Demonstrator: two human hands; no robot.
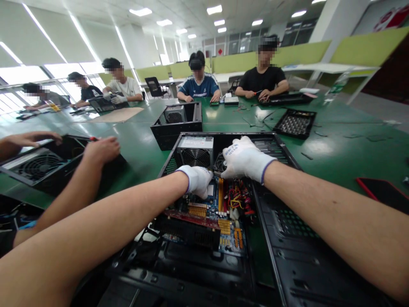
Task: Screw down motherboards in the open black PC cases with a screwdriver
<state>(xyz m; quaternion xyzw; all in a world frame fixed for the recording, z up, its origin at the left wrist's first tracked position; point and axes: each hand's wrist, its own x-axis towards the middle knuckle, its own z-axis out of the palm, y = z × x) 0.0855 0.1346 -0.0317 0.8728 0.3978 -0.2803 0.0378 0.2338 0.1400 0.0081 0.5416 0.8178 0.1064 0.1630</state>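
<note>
An opened black computer case (268,238) lies before me on the green table, its inside facing up. In it are a grey power supply (195,152), a blue motherboard (211,209) and a bundle of red, yellow and black cables (239,196). My left hand (198,181), in a white glove, reaches down at the board's upper part, below the power supply; its fingers are bent and their tips are hidden. My right hand (244,160), also gloved, is curled over a fan (220,163) to the right of the power supply. What either hand holds cannot be made out.
At the left, a co-worker's bare hands are over another open case (41,164). A third case (177,121) stands beyond mine. Further off are a black tray (295,123), loose cables and several seated people. A red-edged black object (385,192) lies at the right.
</note>
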